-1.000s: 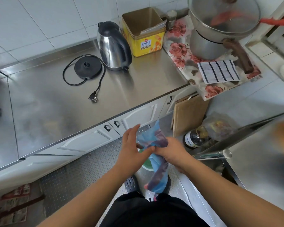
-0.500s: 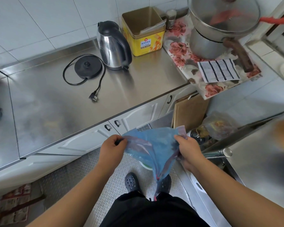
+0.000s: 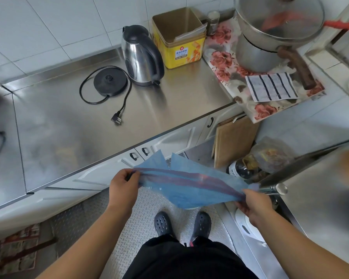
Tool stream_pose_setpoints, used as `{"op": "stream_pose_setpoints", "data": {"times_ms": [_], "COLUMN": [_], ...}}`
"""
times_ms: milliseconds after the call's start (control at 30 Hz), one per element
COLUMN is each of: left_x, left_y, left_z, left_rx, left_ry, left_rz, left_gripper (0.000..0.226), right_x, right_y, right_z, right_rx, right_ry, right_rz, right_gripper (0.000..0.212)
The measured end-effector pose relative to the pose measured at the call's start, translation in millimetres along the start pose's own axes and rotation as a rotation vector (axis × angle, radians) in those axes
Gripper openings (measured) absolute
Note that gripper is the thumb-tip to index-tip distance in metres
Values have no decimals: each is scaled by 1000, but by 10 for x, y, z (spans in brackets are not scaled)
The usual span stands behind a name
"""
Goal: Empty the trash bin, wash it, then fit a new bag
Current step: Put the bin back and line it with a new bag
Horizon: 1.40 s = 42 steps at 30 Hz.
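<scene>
The blue bag (image 3: 191, 186) is stretched flat between both hands, held in the air above the floor (image 3: 149, 222) in front of the cabinet doors (image 3: 169, 141). It is thin, translucent film: judged very light, limp, and liable to tear or slip if pulled hard. Two pointed corners stand up along its far edge. The left hand (image 3: 123, 187) pinches one end; the right hand (image 3: 254, 204) pinches the opposite end, fingers curled round the gathered film. The best hold is judged to be the rim of the opening, one layer in each hand, so that the mouth can be parted. The bin itself cannot be identified with certainty.

The floor is embossed metal plate. The steel worktop (image 3: 73, 125) carries a kettle (image 3: 141, 57), its base (image 3: 110, 81) and a yellow tin (image 3: 179, 39). A second steel surface (image 3: 318, 198) lies to the right.
</scene>
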<state>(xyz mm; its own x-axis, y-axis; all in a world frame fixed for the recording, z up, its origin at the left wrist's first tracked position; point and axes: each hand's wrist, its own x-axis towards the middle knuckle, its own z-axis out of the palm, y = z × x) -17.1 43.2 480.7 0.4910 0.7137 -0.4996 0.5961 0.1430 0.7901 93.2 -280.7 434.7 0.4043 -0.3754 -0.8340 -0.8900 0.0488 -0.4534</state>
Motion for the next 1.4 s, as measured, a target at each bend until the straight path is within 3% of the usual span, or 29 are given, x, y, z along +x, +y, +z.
{"op": "stream_pose_setpoints", "data": {"times_ms": [67,133,200,233,367,433,567,667,800,900,967,1067,1167,1267,1400], "left_x": [-36,-92,-157,-192,-290,-302,-251,-182,-71,-58,-115,-320,-536,-717,-816], "left_y": [53,117,181,213,343,405,524,611,646,581,502,351,119,24,-8], "left_z": [47,95,130,141,139,106,36,17,57,136,205,301,430,544,657], "left_rx": [5,28,70,96,188,218,232,239,259,253,275,340,395,100,-276], "left_ry": [-74,-145,-207,-238,-352,-374,-347,-341,-343,-329,-193,-50,-335,-657,-785], "left_rz": [28,70,135,169,243,262,279,267,256,287,326,316,10,-477,-682], "left_gripper": [15,19,24,26,26,23,17,16,16,49,68,34,31,44,41], "right_x": [3,-19,-90,-154,-437,-516,-597,-629,-628,-599,-584,-623,-719,-793,-861], "right_y": [58,57,0,-42,-120,-107,-2,128,193,201,197,190,187,223,285], "right_z": [-35,-29,62,145,524,649,771,803,808,757,722,688,666,638,597], "right_rx": [-279,-648,-871,-930,-1184,-1341,-1469,-1439,-1209,-1071,-1013,-845,-668,-527,-460], "right_ry": [91,149,68,-49,-624,-747,-909,-856,-705,-672,-639,-599,-605,-699,-859], "right_rz": [-131,-393,-740,-849,-848,-822,-770,-852,-847,-764,-706,-598,-517,-455,-363], "right_gripper": [45,68,82,83,81,76,43,15,22,30,32,24,30,43,17]}}
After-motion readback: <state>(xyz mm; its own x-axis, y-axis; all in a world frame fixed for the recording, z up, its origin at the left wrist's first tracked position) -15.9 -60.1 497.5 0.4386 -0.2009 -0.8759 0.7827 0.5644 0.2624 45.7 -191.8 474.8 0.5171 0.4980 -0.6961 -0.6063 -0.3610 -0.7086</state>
